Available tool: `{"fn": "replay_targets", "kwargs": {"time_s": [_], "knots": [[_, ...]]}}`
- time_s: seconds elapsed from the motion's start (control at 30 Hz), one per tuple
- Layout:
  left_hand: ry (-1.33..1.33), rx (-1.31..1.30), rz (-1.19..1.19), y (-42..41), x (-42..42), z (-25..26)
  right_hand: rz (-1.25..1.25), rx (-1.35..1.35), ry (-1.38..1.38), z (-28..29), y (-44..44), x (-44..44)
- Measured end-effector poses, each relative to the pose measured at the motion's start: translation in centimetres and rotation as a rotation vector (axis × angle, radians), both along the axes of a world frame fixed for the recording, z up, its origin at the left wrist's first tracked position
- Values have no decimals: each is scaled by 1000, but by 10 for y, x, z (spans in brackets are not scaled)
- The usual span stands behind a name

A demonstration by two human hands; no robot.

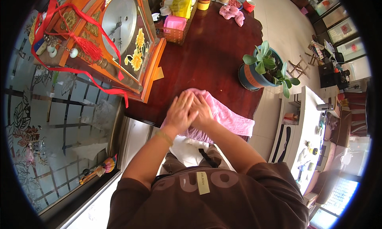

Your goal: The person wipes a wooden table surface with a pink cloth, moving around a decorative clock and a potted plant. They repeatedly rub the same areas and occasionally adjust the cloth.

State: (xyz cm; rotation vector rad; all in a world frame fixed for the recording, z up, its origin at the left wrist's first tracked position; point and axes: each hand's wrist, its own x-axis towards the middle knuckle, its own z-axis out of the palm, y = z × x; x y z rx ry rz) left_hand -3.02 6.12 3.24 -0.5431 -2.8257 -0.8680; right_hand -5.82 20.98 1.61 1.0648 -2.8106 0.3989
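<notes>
A pink cloth [226, 115] is spread over the near edge of a dark red wooden table [197, 55]. Both of my hands lie flat on its bunched left part, side by side with fingers stretched away from me. My left hand [181, 111], with a bracelet at the wrist, partly overlaps my right hand [201, 112], its thumb lying across the other hand. Under the palms the cloth is hidden. One loose end of it trails to the right, and a lower part hangs over the edge.
An ornate wooden clock [121, 29] draped with red ribbon stands left. Behind it is a basket [173, 34] of containers. A potted succulent [262, 66] sits by the right edge. Farther back lie a pink scrunched cloth [231, 14] and a red cup [248, 5]. Glass panels [61, 115] border the left.
</notes>
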Motion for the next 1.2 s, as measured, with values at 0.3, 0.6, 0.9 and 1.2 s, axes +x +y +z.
{"fn": "replay_targets", "kwargs": {"time_s": [0.3,0.6,0.9,1.2], "knots": [[-4,54,-44,4,56,1,49,91,-123,15,10,53],[31,-51,37,-13,-29,-5,-19,184,-156,29,-20,-27],[11,60,15,-1,29,-5,56,47,-147,5,1,24],[39,-1,10,-7,15,-6,43,103,-78,9,-9,8]]}}
